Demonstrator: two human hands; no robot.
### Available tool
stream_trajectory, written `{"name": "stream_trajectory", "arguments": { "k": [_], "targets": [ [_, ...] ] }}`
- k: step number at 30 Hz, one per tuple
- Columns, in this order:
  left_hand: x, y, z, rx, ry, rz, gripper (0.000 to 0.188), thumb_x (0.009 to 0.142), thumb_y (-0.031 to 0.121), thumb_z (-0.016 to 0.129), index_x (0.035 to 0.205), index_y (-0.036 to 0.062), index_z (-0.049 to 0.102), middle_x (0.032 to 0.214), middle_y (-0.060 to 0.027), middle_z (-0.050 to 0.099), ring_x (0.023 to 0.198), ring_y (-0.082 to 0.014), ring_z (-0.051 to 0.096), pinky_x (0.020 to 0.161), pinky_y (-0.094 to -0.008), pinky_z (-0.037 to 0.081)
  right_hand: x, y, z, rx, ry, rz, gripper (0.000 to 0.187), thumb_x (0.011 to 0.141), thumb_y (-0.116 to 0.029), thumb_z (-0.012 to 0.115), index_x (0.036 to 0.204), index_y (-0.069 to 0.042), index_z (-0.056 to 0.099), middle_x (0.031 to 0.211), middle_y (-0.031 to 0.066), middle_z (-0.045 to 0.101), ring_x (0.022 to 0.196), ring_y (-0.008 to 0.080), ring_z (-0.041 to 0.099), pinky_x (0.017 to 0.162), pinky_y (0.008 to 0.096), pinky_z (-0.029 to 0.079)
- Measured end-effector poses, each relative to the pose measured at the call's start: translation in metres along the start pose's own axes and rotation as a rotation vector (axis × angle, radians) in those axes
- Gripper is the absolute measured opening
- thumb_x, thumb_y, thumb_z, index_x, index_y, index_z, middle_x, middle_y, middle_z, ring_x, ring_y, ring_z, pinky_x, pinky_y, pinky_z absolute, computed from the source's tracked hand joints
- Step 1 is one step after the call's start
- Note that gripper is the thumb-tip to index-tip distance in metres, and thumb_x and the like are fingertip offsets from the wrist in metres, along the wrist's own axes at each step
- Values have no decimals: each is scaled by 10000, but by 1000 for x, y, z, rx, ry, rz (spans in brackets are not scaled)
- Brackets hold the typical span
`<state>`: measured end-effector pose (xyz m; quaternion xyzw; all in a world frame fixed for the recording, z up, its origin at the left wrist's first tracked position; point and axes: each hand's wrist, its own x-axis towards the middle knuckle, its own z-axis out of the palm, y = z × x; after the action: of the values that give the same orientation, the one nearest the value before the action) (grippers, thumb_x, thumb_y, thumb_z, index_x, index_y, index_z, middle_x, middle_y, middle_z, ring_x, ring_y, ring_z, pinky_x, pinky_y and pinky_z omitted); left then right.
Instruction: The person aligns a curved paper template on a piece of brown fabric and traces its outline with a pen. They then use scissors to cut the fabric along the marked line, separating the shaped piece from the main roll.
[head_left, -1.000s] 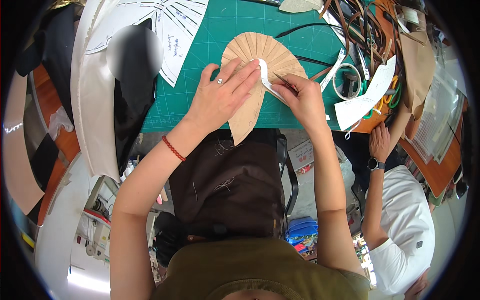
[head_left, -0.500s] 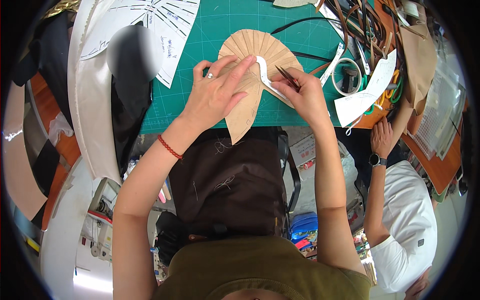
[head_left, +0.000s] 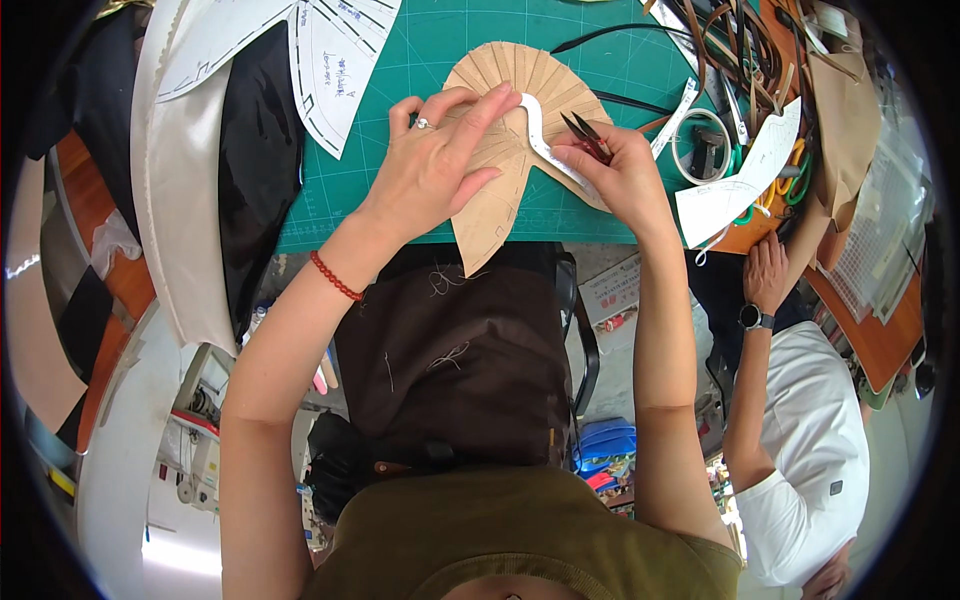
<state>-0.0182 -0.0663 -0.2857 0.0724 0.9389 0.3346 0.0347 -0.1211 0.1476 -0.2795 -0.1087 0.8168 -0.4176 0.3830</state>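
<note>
A tan fan-shaped piece with many radiating pleats lies on the green cutting mat, its pointed lower end reaching past the mat's near edge. My left hand rests flat on its left part, fingers stretched and spread, with the index fingertip by the top of a white S-curved strip. That strip lies on the tan piece. In my right hand is a pair of dark pointed snips, blades up and left. The right thumb and fingertips press near the strip's lower end, and partly hide it.
White paper patterns lie at the far left, beside black and pale sheet material. To the right are a tape roll, a white pattern piece, scissors and leather straps. Another person's hand touches the table edge.
The view has shifted slightly. Both hands stay on the tan piece; the snips in my right hand have tilted a little, their tips pointing more away from me.
</note>
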Motion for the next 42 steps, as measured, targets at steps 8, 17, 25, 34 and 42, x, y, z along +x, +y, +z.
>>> {"name": "stream_trajectory", "arguments": {
  "k": [8, 17, 25, 34, 42],
  "targets": [
    [0, -1, -1, 3, -7, 7, 841, 750, 220, 748, 1457, 100, 308, 1349, 62, 561, 1194, -224, 463, 980, -430, 262, 1, -2, 0, -89, 0, -24, 206, 805, -164, 739, 850, 27, 679, 653, 126, 628, 554, 147, 532, 549, 305, 436],
    [1, 1, -2, 90, -40, -10, 744, 780, 251, 724, 1438, 155, 390, 1272, 55, 594, 1165, -218, 480, 951, -428, 298, 0, -2, 4, -176, 26, -61, 188, 811, -148, 744, 867, 23, 691, 628, 34, 611, 571, 58, 474, 519, 244, 392],
    [0, 3, 6, 289, -22, 85, 713, 764, 338, 720, 1403, 170, 453, 1411, 69, 468, 1172, -194, 445, 961, -419, 301, 2, -5, 8, -184, 56, -96, 193, 776, -160, 739, 815, 15, 668, 693, 150, 661, 602, 254, 642, 580, 336, 494],
    [-3, -2, -1, 54, -18, 27, 827, 771, 272, 733, 1466, 113, 315, 1394, 54, 517, 1199, -230, 461, 994, -443, 262, 5, -3, 3, -183, 13, -61, 228, 757, -179, 743, 833, 24, 673, 692, 171, 648, 607, 286, 630, 582, 351, 484],
    [0, -7, 2, 21, 13, 37, 885, 780, 214, 731, 1492, 83, 221, 1381, 48, 538, 1194, -242, 469, 993, -455, 261, 4, -10, -1, -214, -19, -46, 228, 761, -175, 737, 854, 23, 676, 705, 173, 651, 618, 281, 627, 599, 349, 480]
  ]
}}
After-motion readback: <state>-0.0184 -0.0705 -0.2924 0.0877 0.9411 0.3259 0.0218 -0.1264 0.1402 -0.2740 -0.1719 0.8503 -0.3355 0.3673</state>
